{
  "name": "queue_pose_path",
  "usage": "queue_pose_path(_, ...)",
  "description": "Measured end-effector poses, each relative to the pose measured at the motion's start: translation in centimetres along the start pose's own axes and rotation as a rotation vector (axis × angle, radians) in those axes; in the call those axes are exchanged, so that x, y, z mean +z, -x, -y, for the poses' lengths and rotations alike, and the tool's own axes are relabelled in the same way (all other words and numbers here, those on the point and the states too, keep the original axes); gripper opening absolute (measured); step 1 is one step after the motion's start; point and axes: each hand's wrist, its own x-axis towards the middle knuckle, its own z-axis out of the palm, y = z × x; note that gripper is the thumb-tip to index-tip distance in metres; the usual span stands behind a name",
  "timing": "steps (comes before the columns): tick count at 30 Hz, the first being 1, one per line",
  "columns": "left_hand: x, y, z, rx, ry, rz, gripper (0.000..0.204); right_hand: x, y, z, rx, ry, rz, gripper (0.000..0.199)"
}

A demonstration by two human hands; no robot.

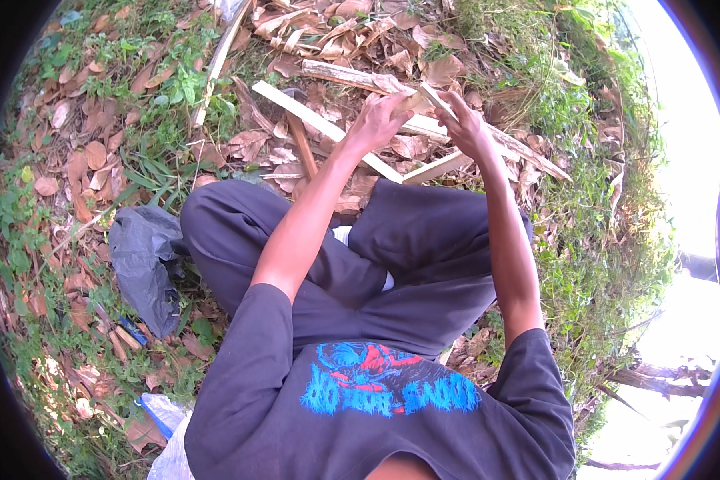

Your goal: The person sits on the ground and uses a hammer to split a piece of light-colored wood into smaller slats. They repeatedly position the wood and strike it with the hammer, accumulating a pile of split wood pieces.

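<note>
Out beyond my crossed legs, both hands are together over several pale wooden strips on dry leaves. My right hand (466,132) grips a short wooden strip (434,99) that tilts up to the left. Close beside it, my left hand (378,122) is closed, fingers pointing right; what it pinches is too small to make out. Below the left wrist a long pale slat (300,112) slants toward my knees. A rough weathered strip (340,74) lies beyond the hands, and another weathered strip (536,155) extends right of the right wrist. A shorter pale piece (438,168) lies nearer me.
A brown stick (302,146) leans by my left knee. Further left lies another long slat (216,76). A black plastic bag (146,268) sits beside my left leg, near a blue object (133,330). A clear plastic bag (170,456) is at lower left. Grass (592,232) borders the right.
</note>
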Motion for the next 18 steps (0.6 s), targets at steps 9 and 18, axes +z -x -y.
queue_pose_path(9,-0.6,1.3,-0.3,0.073,0.033,-0.027,0.061,1.6,-0.7,0.7,-0.262,0.118,-0.111,0.039)
queue_pose_path(18,-0.9,1.9,-1.1,0.09,0.025,-0.077,0.053,1.5,0.4,1.4,-0.22,0.046,-0.102,0.039)
